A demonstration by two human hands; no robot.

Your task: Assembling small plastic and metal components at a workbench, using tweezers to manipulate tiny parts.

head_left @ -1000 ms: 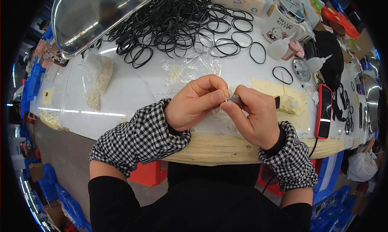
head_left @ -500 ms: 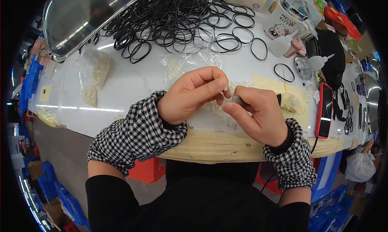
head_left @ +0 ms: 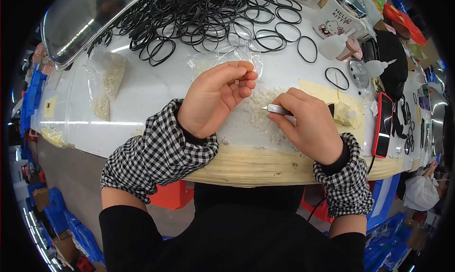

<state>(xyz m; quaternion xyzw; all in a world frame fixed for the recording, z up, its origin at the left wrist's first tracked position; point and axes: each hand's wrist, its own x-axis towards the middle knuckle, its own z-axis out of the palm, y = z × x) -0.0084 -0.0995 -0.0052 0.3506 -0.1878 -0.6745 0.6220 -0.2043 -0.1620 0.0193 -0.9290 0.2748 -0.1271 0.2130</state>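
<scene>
My right hand (head_left: 310, 122) grips a short craft knife (head_left: 278, 109) with a silvery body, its small pointed blade facing left. To its left, my left hand (head_left: 215, 94) is raised with thumb and fingers curled together; a tiny pale speck shows among the fingers, too small to name. Beneath both hands, small white bits (head_left: 265, 118) are scattered over the white tabletop (head_left: 156, 103). A clear plastic bag (head_left: 204, 63) with pale pieces lies just beyond my left hand. Beside the right hand, a crumpled yellowish lump (head_left: 347, 115) sits on a pale yellow sheet (head_left: 313, 88).
Black rubber rings (head_left: 189, 16) are heaped at the back. A large clear-topped cover (head_left: 85, 25) stands back left, near a bag of white pieces (head_left: 111, 80). At right are a red-edged phone (head_left: 382, 125), squeeze bottles (head_left: 377, 68) and a white container (head_left: 334, 23).
My hands have drawn apart: the left moved up and left, turning its palm more into view. The knife, mostly hidden before, now shows in my right hand.
</scene>
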